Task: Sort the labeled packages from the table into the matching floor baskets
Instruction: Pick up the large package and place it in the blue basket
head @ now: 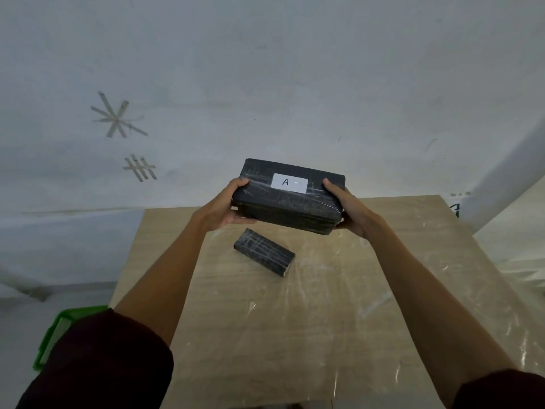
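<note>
A large black package [287, 205] wrapped in clear film hangs in the air above the far part of the table. Its top carries a white label [289, 182] marked "A". My left hand [227, 206] grips its left end and my right hand [349, 209] grips its right end. Below it a smaller black package [264, 251] lies flat on the wooden table [295, 335]; no label shows on its visible faces. A green floor basket [56, 329] peeks out at the lower left, partly hidden by my dark left sleeve.
The table top is covered in shiny clear film. Grey floor surrounds it, with tape marks [118, 119] stuck down at the left. A white wall or panel [513, 208] rises at the right beside the table's far corner.
</note>
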